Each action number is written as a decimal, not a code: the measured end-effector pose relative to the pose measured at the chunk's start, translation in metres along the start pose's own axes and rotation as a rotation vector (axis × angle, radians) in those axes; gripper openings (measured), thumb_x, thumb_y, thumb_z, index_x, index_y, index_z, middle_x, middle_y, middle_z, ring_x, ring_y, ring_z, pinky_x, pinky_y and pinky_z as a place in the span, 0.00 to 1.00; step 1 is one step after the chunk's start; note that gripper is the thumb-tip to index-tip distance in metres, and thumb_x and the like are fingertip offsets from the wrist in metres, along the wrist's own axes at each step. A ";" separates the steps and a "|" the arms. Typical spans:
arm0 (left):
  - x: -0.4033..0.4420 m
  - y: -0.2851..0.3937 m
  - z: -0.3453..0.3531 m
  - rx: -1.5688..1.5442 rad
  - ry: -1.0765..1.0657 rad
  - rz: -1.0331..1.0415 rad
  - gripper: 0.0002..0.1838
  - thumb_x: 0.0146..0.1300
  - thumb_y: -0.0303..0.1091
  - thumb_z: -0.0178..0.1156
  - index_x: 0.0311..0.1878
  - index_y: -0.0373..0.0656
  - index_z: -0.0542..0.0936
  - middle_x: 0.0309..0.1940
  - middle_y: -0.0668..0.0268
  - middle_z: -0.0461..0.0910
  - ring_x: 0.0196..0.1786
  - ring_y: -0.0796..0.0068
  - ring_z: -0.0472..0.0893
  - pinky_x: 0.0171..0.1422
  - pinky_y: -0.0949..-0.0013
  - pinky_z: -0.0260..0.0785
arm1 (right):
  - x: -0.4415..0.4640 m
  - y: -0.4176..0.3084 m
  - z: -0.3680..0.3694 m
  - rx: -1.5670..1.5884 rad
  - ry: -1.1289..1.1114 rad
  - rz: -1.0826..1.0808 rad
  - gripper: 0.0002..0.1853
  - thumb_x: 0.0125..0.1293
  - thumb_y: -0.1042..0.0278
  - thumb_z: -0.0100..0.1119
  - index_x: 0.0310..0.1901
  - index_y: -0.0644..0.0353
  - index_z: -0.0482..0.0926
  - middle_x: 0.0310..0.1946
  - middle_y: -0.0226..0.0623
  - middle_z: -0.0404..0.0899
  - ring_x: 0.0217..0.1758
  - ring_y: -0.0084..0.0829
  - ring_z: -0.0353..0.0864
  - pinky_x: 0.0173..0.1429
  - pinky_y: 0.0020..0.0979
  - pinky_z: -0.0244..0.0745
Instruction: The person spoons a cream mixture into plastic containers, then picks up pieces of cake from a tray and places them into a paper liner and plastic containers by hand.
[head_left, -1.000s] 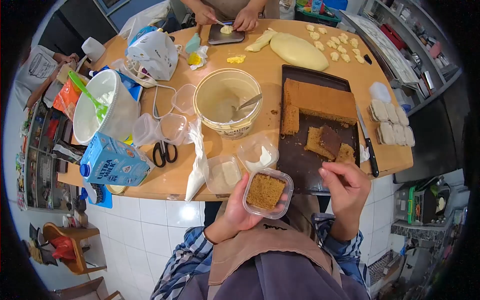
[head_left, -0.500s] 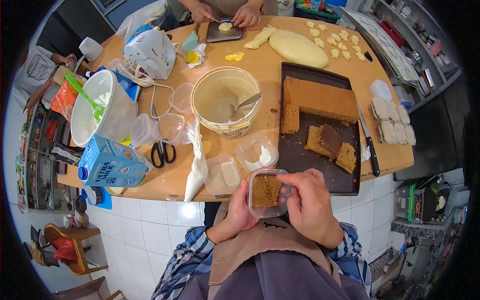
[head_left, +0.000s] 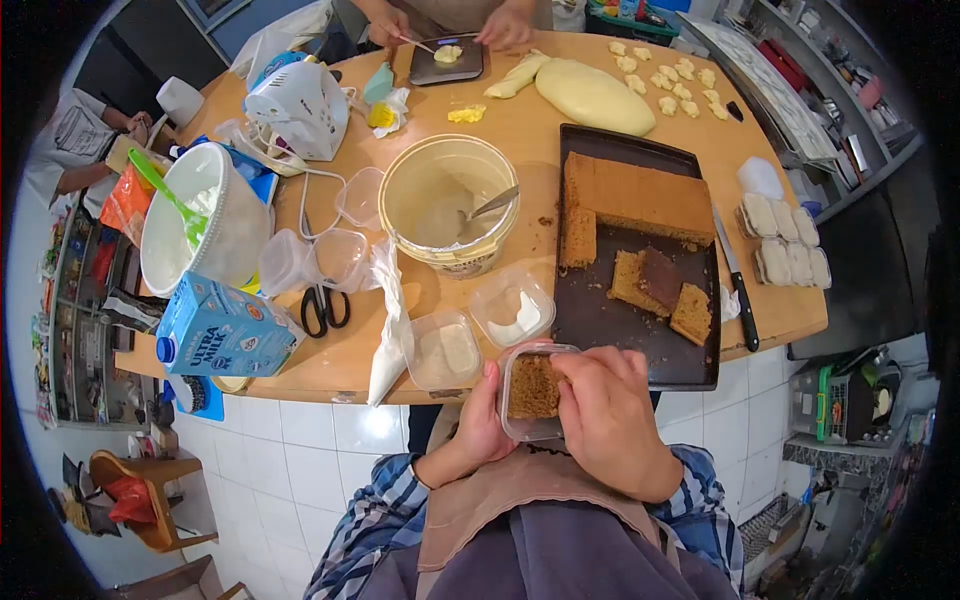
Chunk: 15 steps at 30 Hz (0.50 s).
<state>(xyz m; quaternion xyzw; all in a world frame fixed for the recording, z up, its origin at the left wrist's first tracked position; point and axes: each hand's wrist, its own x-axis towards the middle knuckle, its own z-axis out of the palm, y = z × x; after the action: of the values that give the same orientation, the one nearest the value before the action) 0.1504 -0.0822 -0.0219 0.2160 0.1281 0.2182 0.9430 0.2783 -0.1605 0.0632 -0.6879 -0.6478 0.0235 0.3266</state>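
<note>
A small clear plastic container (head_left: 512, 425) is held by my left hand (head_left: 478, 425), whose fingers wrap its left side and base. Inside it lies a square piece of brown cake (head_left: 532, 387). My right hand (head_left: 615, 420) reaches over the container's right side, its fingertips pressed down at the cake's right edge; whether they pinch the cake is hidden. Just beyond are a clear container with white cream (head_left: 518, 312), another filled container (head_left: 444, 350) and a white piping bag (head_left: 390, 350). To the right, a dark tray (head_left: 640, 350) bears a large cake (head_left: 640, 195) and cut pieces.
Beyond my hands stands a cream-coloured tub (head_left: 450, 200) with a spoon. A milk carton (head_left: 230, 325), scissors (head_left: 325, 310) and a white bowl (head_left: 205, 225) are left. A knife (head_left: 738, 285) lies right of the tray. Co-workers' hands (head_left: 505, 25) are across the table.
My right hand has come from above the tray's near edge, leftward and down, to the cake in the container. Its fingers have closed in. The container has shifted slightly.
</note>
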 end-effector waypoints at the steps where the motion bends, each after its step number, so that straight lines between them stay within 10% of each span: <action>1: 0.000 0.000 0.000 -0.004 0.000 0.001 0.31 0.73 0.54 0.28 0.67 0.40 0.59 0.63 0.58 0.65 0.65 0.66 0.67 0.69 0.61 0.59 | 0.000 -0.001 -0.001 -0.010 0.010 0.015 0.19 0.49 0.77 0.57 0.46 0.63 0.72 0.37 0.38 0.78 0.43 0.38 0.75 0.47 0.43 0.61; 15: 0.003 0.003 -0.003 -0.205 -0.146 -0.090 0.33 0.72 0.57 0.28 0.68 0.41 0.60 0.60 0.58 0.69 0.61 0.64 0.72 0.63 0.58 0.66 | 0.000 0.003 -0.013 0.033 -0.069 0.052 0.19 0.50 0.79 0.55 0.47 0.61 0.73 0.41 0.39 0.80 0.58 0.41 0.70 0.64 0.66 0.42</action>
<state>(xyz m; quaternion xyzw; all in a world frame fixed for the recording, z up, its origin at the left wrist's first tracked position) 0.1513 -0.0771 -0.0233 0.1278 0.0455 0.1712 0.9759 0.2869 -0.1654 0.0721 -0.6978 -0.6402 0.0663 0.3144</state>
